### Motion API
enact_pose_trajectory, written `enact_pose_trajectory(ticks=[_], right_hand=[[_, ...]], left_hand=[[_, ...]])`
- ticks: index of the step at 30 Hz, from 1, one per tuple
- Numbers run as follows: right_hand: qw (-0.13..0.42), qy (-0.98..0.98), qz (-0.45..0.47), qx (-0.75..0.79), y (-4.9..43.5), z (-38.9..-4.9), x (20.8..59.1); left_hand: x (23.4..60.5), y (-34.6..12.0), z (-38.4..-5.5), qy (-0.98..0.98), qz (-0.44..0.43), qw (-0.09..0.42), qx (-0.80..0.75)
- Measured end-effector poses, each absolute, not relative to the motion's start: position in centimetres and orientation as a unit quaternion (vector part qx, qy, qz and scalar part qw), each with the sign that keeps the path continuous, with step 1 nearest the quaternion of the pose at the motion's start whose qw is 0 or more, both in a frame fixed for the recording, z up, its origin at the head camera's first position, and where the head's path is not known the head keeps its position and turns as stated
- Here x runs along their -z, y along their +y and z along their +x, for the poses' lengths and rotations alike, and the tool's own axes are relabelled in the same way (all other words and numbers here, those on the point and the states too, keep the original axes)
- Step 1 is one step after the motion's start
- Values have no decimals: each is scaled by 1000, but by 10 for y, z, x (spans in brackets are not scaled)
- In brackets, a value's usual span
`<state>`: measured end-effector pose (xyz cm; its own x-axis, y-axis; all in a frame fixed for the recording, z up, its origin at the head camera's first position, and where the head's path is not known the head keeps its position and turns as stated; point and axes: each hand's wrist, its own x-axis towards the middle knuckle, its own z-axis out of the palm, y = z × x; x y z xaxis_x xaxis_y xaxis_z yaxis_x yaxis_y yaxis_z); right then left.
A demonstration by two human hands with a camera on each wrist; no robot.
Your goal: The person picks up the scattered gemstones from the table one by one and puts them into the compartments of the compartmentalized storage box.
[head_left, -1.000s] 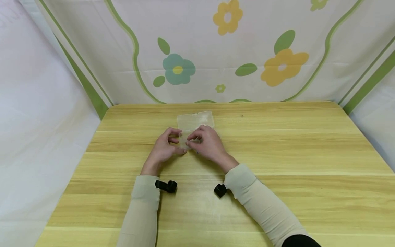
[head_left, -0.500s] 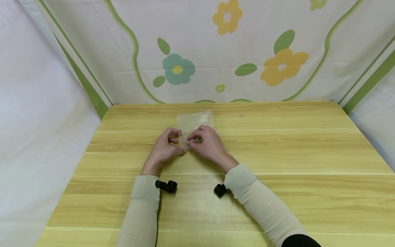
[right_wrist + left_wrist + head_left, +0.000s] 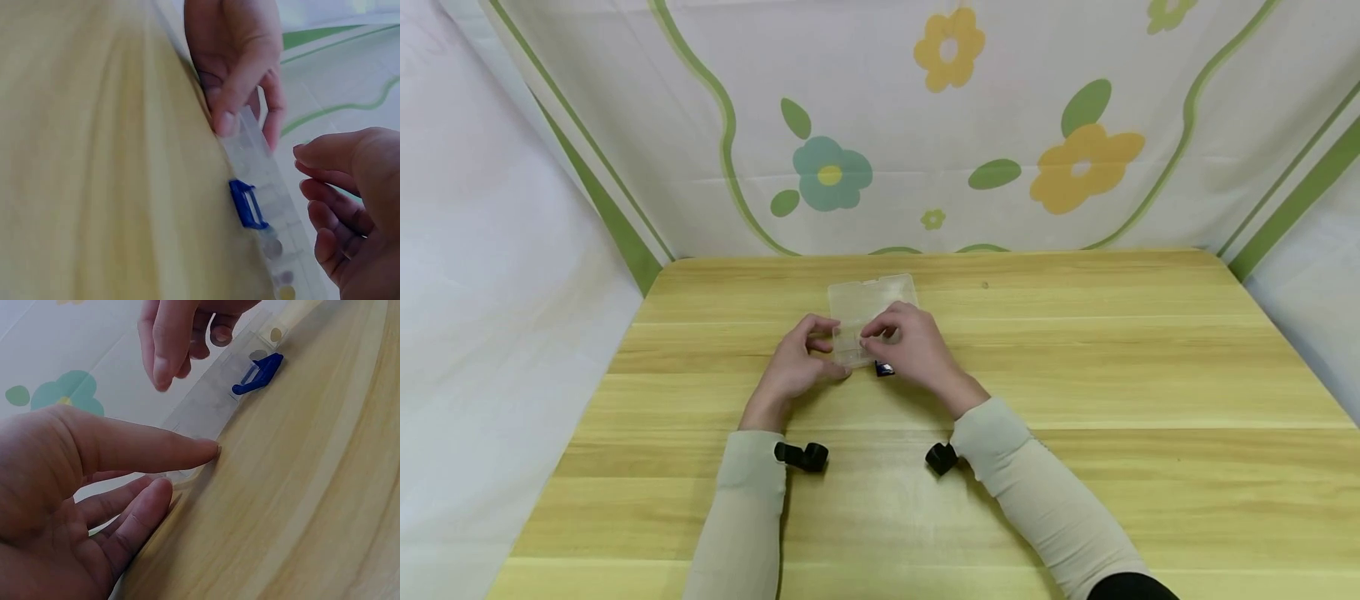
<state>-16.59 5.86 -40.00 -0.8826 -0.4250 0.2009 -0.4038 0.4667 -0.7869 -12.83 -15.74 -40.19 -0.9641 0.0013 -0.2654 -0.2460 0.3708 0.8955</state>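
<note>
A clear plastic compartment box (image 3: 847, 354) stands on the table with its lid (image 3: 868, 296) folded back. On its front side hangs a blue latch (image 3: 247, 206). Small round things, one of them yellow (image 3: 287, 292), show through the compartment wall. My left hand (image 3: 801, 358) grips the box's left end, thumb at the front and fingers behind. Above the open compartments is my right hand (image 3: 913, 346), its thumb and index fingertips close together. Whether something tiny sits between them is unclear. This hand hides the box's right part in the head view.
The wooden table (image 3: 1075, 375) reaches well past the box on both sides. A white flowered cloth (image 3: 700, 167) hangs behind its far edge. Each sleeve carries a small black wrist camera, the left camera (image 3: 805, 457) and the right camera (image 3: 941, 458).
My right hand has lifted slightly and shifted right, uncovering more of the compartments and the blue latch. The left hand keeps its grip on the box. The head view has tilted a little.
</note>
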Motion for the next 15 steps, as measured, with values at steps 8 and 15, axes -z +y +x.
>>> enact_pose_trajectory(ticks=[8, 15], right_hand=[[-4, 851, -208, 482, 76, -177, 399], [-1, 851, -158, 500, 96, -187, 397]], left_hand=[[407, -156, -129, 817, -80, 106, -560], [404, -157, -130, 812, -81, 110, -567]])
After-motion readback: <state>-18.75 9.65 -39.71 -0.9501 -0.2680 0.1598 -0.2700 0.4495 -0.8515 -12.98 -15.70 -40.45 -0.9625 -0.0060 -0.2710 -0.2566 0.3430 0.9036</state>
